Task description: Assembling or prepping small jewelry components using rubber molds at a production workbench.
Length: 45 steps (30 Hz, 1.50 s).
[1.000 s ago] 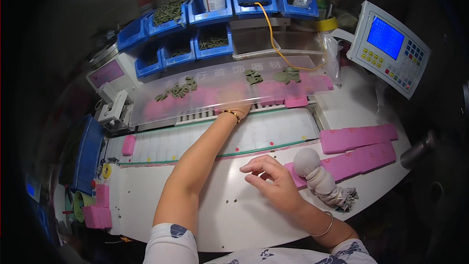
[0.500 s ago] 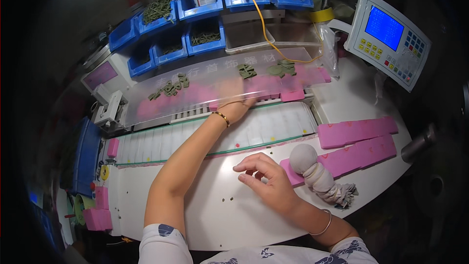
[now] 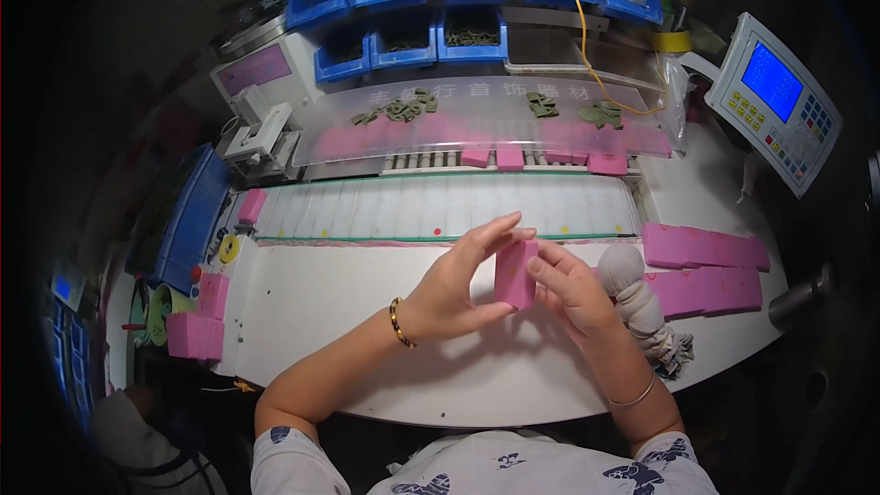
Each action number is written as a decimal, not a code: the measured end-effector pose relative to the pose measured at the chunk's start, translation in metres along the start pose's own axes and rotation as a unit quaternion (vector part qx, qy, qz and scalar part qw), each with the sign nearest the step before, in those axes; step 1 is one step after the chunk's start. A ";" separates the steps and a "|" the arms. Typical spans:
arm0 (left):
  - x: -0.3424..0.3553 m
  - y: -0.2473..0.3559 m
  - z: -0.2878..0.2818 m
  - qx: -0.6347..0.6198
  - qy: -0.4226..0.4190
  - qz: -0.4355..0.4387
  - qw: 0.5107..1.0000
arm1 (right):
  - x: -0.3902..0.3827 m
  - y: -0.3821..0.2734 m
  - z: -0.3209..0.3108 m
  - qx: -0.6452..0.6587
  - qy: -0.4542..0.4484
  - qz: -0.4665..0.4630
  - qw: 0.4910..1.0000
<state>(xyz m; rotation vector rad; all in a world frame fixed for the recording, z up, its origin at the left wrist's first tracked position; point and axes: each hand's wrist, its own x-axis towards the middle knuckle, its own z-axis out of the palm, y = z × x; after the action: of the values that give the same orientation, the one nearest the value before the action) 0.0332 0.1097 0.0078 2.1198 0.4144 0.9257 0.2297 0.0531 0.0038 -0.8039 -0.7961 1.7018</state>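
Observation:
A flat pink rectangular block (image 3: 514, 275) is held upright between my two hands above the near part of the white table (image 3: 339, 312). My left hand (image 3: 449, 284) curves round its left side, thumb at the lower edge and fingers at the top. My right hand (image 3: 570, 291) grips its right edge, with the thumb over the near face. Beyond the hands runs a long row of white segments (image 3: 394, 211) with green edging. Close to my right wrist lies a cloth-wrapped bundle with a round head (image 3: 632, 298).
Overlapping pink blocks (image 3: 706, 289) lie at the right, below a control panel (image 3: 775, 92) with a blue screen. A clear sheet (image 3: 486, 128) carrying green wax-like pieces (image 3: 403, 110) covers more pink blocks. Blue bins (image 3: 472, 37) stand behind; stacked pink blocks (image 3: 194, 337) sit at the left.
My left hand has come back from under the clear sheet and now holds a pink block. My right hand has closed on the block's other side. The view has shifted left.

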 end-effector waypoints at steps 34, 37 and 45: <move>-0.031 0.034 0.023 -0.608 0.281 -0.257 0.696 | -0.052 0.044 0.063 -0.519 -0.076 -0.377 0.764; -0.034 0.032 0.024 -0.628 0.234 -0.308 0.675 | -0.049 0.032 0.059 -0.454 -0.054 -0.335 0.824; -0.030 0.030 0.034 -0.543 0.281 -0.346 0.712 | -0.034 0.022 0.060 -0.379 0.036 -0.287 0.879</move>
<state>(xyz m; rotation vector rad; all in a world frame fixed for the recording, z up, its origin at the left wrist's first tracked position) 0.0370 0.0557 0.0011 0.4801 0.6733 0.9566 0.1763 0.0079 0.0236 -1.0027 -1.5147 0.7972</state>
